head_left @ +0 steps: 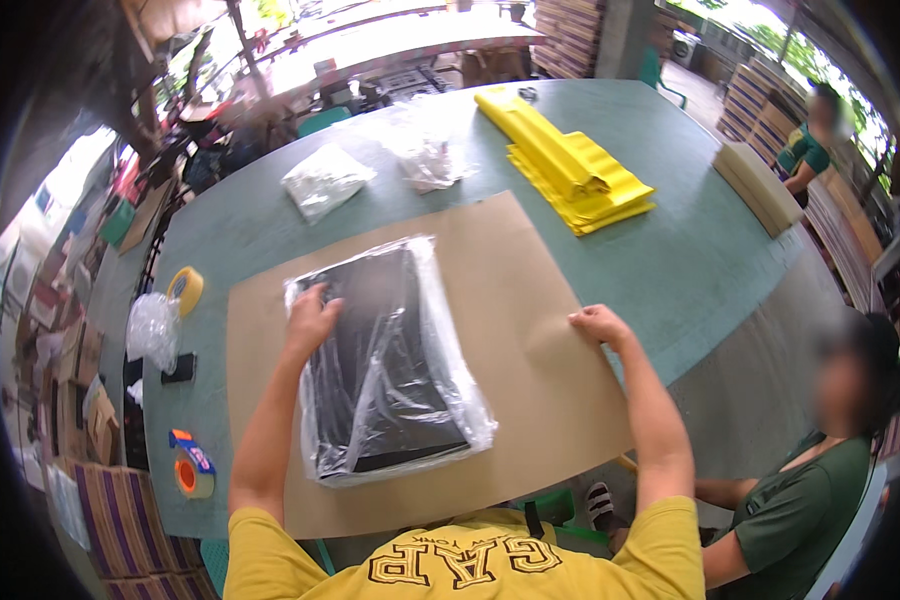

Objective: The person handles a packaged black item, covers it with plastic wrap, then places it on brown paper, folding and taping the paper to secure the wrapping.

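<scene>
Head view: left hand (312, 318) flat, open, pressing bagged black item (385, 365); right hand (598, 325) curled, gripping brown paper sheet (530, 330) edge (wrapping stage, judged). Next: fold sheet over item.

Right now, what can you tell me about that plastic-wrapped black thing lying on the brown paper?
The black item in its clear plastic bag is flat and rectangular, looking like folded dark fabric or a board. The glossy, wrinkled film is loose at the edges. It lies flat on the brown paper sheet, slightly angled, on the green table. The left hand presses on its upper left corner; the right hand rests on the paper's edge, apart from it.
</scene>
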The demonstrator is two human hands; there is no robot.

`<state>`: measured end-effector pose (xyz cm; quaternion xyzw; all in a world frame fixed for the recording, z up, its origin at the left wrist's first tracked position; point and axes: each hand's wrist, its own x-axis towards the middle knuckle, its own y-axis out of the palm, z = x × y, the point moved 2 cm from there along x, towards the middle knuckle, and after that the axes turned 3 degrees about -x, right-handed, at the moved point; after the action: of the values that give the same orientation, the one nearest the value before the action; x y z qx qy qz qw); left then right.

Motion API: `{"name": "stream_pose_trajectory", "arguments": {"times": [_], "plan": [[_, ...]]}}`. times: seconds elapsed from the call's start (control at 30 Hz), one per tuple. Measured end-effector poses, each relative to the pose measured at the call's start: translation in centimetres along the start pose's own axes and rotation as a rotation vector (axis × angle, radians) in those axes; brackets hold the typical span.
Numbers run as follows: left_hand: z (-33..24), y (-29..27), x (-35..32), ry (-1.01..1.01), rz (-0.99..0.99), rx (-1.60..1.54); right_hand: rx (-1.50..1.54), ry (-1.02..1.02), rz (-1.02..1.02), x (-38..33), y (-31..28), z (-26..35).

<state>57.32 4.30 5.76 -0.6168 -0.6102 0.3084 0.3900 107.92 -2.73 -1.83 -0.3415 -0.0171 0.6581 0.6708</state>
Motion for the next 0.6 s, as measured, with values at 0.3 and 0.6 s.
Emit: {"name": "stream_pose_trajectory", "arguments": {"times": [0.3, 0.6], "plan": [[9.1, 3.3, -5.3, -0.335, 0.053, -0.537, -0.776, -0.508, 0.418, -11.9, 13.9, 27.5], [9.0, 5.6, -5.7, -0.259, -0.278, -0.489, -0.813, -0.608, 0.252, -11.3, 31.6, 23.8]]}}
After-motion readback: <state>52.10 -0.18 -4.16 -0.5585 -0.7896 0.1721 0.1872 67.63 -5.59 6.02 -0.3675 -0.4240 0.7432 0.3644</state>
